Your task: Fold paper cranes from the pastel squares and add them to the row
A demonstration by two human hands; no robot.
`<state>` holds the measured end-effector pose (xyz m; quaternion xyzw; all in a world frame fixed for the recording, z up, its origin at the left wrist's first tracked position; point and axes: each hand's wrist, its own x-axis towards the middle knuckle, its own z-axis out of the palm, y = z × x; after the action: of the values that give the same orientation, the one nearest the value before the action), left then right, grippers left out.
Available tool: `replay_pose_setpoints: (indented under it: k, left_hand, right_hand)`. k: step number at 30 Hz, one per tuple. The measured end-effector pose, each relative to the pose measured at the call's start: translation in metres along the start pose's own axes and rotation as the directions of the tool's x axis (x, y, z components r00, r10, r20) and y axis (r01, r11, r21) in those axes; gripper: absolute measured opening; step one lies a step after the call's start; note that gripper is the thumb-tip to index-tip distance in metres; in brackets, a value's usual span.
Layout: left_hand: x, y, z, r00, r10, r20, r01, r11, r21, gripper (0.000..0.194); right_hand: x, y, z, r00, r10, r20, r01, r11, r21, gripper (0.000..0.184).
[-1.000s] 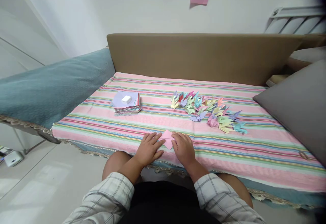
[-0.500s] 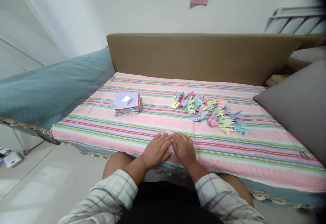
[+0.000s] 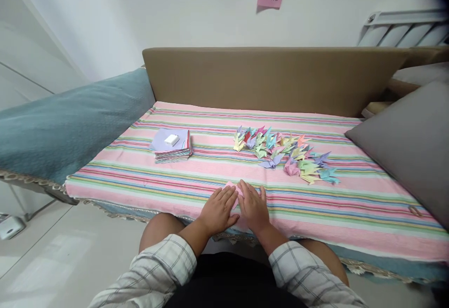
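Observation:
A small folded piece of pink paper (image 3: 229,184) lies on the striped cloth near the front edge of the seat, mostly covered by my hands. My left hand (image 3: 218,211) rests flat over its left side, fingers stretched forward and thumb apart. On its right side lies my right hand (image 3: 255,206), palm down with the fingers extended and slightly spread. Neither hand is closed around the paper. Beyond my right hand sits a loose group of folded paper cranes (image 3: 273,151) in many colours. A stack of coloured paper sheets (image 3: 172,154) with a small white block (image 3: 171,139) on top lies further left.
The striped cloth (image 3: 115,184) covers a sofa seat with a brown backrest (image 3: 259,81) behind it. A blue-covered armrest (image 3: 87,116) bounds the left; a grey cushion (image 3: 410,144) leans at the right. A small brown ring-like item (image 3: 416,211) lies near the cushion.
Both hands stay on the pink paper. My right fingers have spread a little, and the hands have shifted slightly, showing more paper between them. The whole view has moved slightly.

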<state>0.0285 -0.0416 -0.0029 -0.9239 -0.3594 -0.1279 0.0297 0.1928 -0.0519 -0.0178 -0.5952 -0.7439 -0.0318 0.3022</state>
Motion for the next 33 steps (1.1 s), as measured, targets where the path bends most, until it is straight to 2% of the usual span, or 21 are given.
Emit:
replay_pose_setpoints:
  k: [6, 10, 12, 19, 26, 30, 33]
  left_hand:
    - [0.002, 0.0, 0.0, 1.0, 0.0, -0.027, 0.001, 1.0, 0.015, 0.063]
    - [0.003, 0.0, -0.001, 1.0, -0.015, -0.017, 0.015, 1.0, 0.004, 0.067]
    - [0.003, 0.0, -0.001, 1.0, -0.017, -0.013, 0.017, 1.0, 0.007, 0.068]
    - [0.002, -0.002, 0.001, 0.998, -0.012, -0.055, 0.013, 1.0, 0.013, 0.064]
    - [0.002, -0.002, -0.002, 0.998, 0.026, -0.055, -0.024, 0.999, 0.049, 0.056]
    - [0.002, -0.003, -0.004, 0.999, 0.027, -0.039, -0.025, 0.998, 0.05, 0.055]
    - [0.002, -0.003, -0.003, 0.999, 0.027, -0.039, -0.026, 0.999, 0.044, 0.055]
  right_hand:
    - [-0.005, 0.006, -0.002, 0.992, -0.093, -0.088, 0.092, 0.996, -0.009, 0.047]
    - [-0.012, 0.007, -0.008, 0.958, -0.288, -0.007, 0.287, 0.957, -0.049, 0.052]
    - [-0.016, 0.008, -0.009, 0.948, -0.318, 0.026, 0.319, 0.944, -0.078, 0.058]
    - [-0.024, 0.016, -0.011, 0.982, -0.18, 0.054, 0.187, 0.968, -0.166, 0.058]
    - [-0.025, 0.02, -0.008, 0.999, -0.048, -0.009, 0.046, 0.98, -0.193, 0.053]
    - [-0.024, 0.022, -0.011, 0.998, -0.024, -0.055, 0.013, 0.98, -0.198, 0.056]
    - [-0.018, 0.017, -0.018, 0.995, -0.087, -0.053, 0.076, 0.979, -0.19, 0.056]
